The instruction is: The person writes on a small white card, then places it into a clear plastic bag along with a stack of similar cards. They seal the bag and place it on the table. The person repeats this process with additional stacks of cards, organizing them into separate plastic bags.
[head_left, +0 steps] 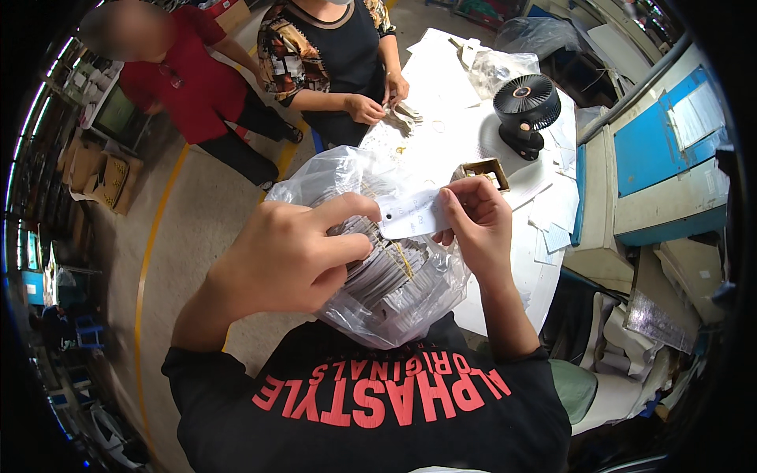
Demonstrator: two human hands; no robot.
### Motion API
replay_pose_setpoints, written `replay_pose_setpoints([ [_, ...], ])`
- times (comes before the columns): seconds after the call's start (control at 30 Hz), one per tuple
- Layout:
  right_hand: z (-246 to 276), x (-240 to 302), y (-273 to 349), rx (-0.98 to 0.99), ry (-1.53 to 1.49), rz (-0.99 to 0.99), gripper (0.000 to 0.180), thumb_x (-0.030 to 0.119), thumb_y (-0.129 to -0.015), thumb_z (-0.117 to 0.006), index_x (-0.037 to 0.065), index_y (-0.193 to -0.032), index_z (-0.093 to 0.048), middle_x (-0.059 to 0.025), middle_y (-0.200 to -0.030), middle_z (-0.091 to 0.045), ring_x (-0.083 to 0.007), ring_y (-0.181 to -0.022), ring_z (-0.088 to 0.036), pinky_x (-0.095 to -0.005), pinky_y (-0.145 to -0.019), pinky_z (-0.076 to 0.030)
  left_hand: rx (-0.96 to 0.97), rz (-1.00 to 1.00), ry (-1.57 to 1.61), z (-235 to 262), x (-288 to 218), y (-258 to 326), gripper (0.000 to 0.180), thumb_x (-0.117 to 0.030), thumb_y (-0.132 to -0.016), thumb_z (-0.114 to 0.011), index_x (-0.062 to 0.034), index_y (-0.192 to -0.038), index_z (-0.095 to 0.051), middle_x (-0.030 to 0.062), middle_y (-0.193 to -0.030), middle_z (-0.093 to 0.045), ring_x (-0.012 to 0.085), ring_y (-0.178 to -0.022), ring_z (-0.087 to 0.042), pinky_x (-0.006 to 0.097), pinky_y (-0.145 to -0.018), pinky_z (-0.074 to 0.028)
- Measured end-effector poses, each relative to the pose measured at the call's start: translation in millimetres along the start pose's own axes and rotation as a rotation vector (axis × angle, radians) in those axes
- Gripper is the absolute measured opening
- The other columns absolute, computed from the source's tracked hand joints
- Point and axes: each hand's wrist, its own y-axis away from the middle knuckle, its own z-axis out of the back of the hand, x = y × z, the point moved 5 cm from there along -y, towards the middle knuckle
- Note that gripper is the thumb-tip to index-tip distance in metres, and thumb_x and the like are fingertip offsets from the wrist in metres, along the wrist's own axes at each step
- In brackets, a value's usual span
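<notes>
A white card tag (412,216) with a punched hole and handwriting is pinched at its right end between the thumb and fingers of my right hand (479,219). My left hand (296,251) is raised at the tag's holed end, its fingers bent and spread apart; whether a fingertip touches the tag, I cannot tell. Below both hands an open clear plastic bag (445,296) rests against my chest. Thin greyish-white pieces (382,276) are packed inside it in stacks. Across one stack runs a yellow band (407,260).
The white-covered table (438,75) carries a black fan (527,106), a small cardboard box (495,169) and loose papers (552,217). One person (339,71) handles pale pieces across the table; another person in red (177,79) stands farther left. A blue-and-white cabinet (654,150) is at right.
</notes>
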Motion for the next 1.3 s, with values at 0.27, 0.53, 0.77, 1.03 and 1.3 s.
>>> replay_pose_setpoints([
  [0.27,-8.4,-3.0,9.5,-0.053,-0.04,-0.004,0.01,0.005,-0.104,-0.065,-0.004,-0.106,-0.06,-0.0074,-0.085,-0.068,-0.0096,-0.059,-0.064,-0.0235,-0.049,-0.053,0.0,0.136,0.026,-3.3,5.4,6.7,0.019,-0.006,-0.082,-0.068,-0.0109,-0.1,-0.068,0.0045,-0.098,-0.065,0.0265,-0.068,-0.07,0.039,-0.06,-0.055],
  [0.53,-10.2,1.5,11.3,-0.053,-0.053,0.008,0.012,0.006,-0.104,-0.066,-0.003,-0.107,-0.06,-0.0069,-0.086,-0.067,-0.0092,-0.06,-0.065,-0.0232,-0.051,-0.054,0.131,0.218,0.048,6.4,14.6,6.0,0.011,-0.013,-0.089,-0.073,-0.0107,-0.099,-0.071,0.006,-0.095,-0.066,0.0306,-0.079,-0.071,0.042,-0.068,-0.056],
  [0.77,-25.0,-3.4,8.9,0.013,-0.055,-0.012,0.011,0.008,-0.103,-0.067,-0.001,-0.106,-0.062,-0.0047,-0.082,-0.069,-0.0068,-0.062,-0.064,-0.0217,-0.052,-0.053,0.191,0.139,0.122,10.9,24.6,4.8,0.007,-0.015,-0.09,-0.074,-0.0124,-0.094,-0.068,0.0058,-0.091,-0.066,0.0315,-0.08,-0.07,0.042,-0.068,-0.055],
  [1.03,-37.9,-4.2,14.0,0.072,-0.041,-0.003,0.009,0.008,-0.104,-0.067,0.0,-0.106,-0.063,-0.0013,-0.082,-0.067,-0.0035,-0.066,-0.061,-0.0204,-0.054,-0.048,0.126,0.114,-0.01,6.1,19.8,11.9,0.007,-0.014,-0.092,-0.072,-0.0123,-0.092,-0.065,0.0043,-0.093,-0.062,0.0285,-0.073,-0.069,0.04,-0.062,-0.055],
  [1.3,-48.5,-1.4,13.1,0.057,0.013,0.099,0.008,0.005,-0.103,-0.067,0.0,-0.107,-0.063,-0.0009,-0.092,-0.067,-0.0014,-0.07,-0.058,-0.0192,-0.056,-0.046,0.029,0.064,-0.12,9.7,15.2,17.8,0.01,-0.01,-0.088,-0.073,-0.0109,-0.088,-0.063,0.0028,-0.096,-0.061,0.0248,-0.067,-0.069,0.037,-0.058,-0.055],
])
